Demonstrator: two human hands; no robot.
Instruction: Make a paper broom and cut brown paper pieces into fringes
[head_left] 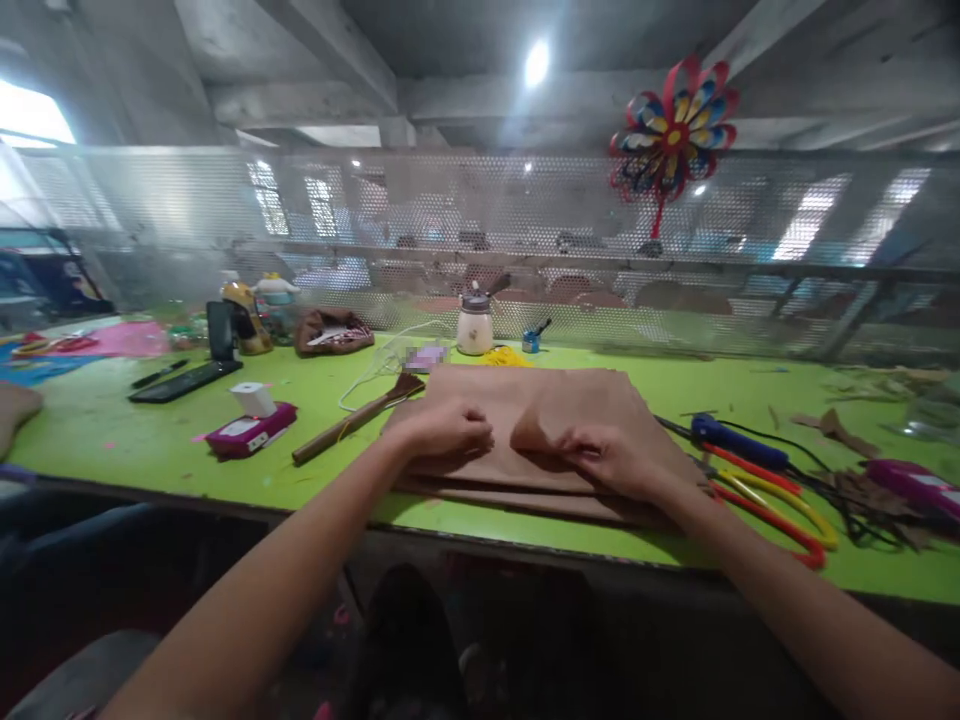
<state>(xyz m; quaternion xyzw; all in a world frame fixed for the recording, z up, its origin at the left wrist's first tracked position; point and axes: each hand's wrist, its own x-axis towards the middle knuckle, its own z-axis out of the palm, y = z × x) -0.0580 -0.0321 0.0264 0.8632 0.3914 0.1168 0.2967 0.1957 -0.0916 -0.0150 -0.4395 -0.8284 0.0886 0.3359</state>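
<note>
A stack of flat brown sheets (pixel 555 388), leather-like or paper-like, lies in front of me at the table's near edge. My right hand (pixel 611 458) is closed in a pinch on a small brown flap (pixel 538 428) that curls up above the stack. Over the left part of the stack, my left hand (pixel 450 428) rests with its fingers curled inward. Whatever its fingertips may hold is hidden. Just beyond the left hand lies a brown brush (pixel 352 420) with a long handle.
Right of the stack are scissors with red and yellow handles (pixel 780 510), a blue-handled tool (pixel 739 440) with a cord, and brown scraps (pixel 832 430). A lidded jar (pixel 474 325) and a small blue bottle (pixel 531 341) stand behind. Leftward are a magenta device (pixel 255 430) and a phone stand (pixel 187 380).
</note>
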